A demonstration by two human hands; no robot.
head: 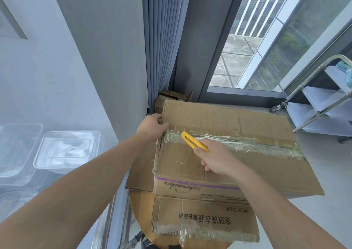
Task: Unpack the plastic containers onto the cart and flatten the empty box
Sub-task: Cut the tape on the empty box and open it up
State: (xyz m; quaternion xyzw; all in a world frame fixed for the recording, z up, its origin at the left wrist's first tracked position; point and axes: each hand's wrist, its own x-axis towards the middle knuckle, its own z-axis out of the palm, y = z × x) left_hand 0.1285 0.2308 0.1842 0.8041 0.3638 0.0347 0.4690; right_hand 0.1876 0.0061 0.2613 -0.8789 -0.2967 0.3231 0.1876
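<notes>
Grey walls meet in the corner ahead of me, with a pleated blue-grey curtain (162,39) hanging there and a tall window (266,39) to its right. Below the headset sits a large cardboard box (228,119), resting on a round wooden top (141,210) and standing with a taped face upward. A wide strip of clear tape (257,144) runs along the seam across that face. One printed flap (200,218) hangs down on the near side, its lettering upside down from where I look.

The left hand (150,125) is curled round the box's far left corner, thumb on top and fingers wrapped over the edge. The right hand (215,156) is closed around a yellow cutter (192,141), whose free end lies on the tape near the left end of the seam (I cannot make out any blade from this angle).

At the far left, blurred and close to the lens, are the plastic containers (66,149): clear, lidded and stacked side by side, well apart from the box. A shiny metal rail (112,210) shows just below them, but I cannot tell what they stand on.

Behind the big box, tucked into the corner, a smaller open carton (171,96) sits against the curtain. On the right stands a wheeled trolley (314,100) with pale shelves and a metal frame; a teal cloth (344,68) lies on its top shelf.
</notes>
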